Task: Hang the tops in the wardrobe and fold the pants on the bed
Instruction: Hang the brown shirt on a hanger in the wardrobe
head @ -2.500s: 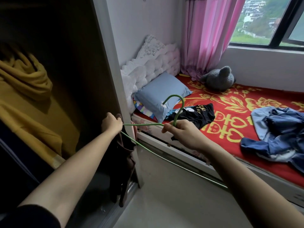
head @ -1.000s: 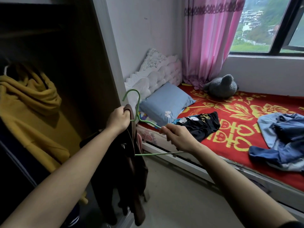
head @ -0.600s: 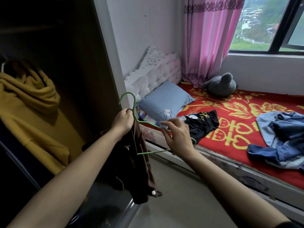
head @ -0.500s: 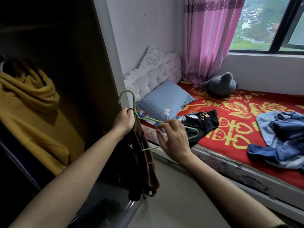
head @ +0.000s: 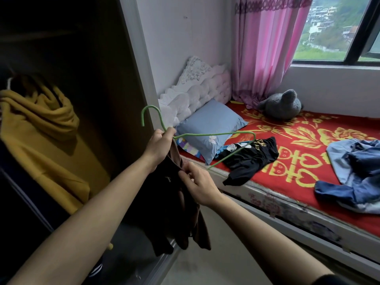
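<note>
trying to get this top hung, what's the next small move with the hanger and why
Probably draw the brown top with the right hand out over the bare arm of the green hanger. The left hand holds the hanger at its neck together with the top, which hangs bunched below, while the hanger's far arm juts out uncovered; the right hand pinches the fabric.

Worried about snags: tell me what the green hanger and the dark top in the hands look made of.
Green hanger: probably metal wire under a matte green coating; it is thin, evenly bent, faintly rough. Dark brown top: soft matte cloth, exact fibre unclear; it hangs limp in folds from the left hand, and the right hand pinches it.
</note>
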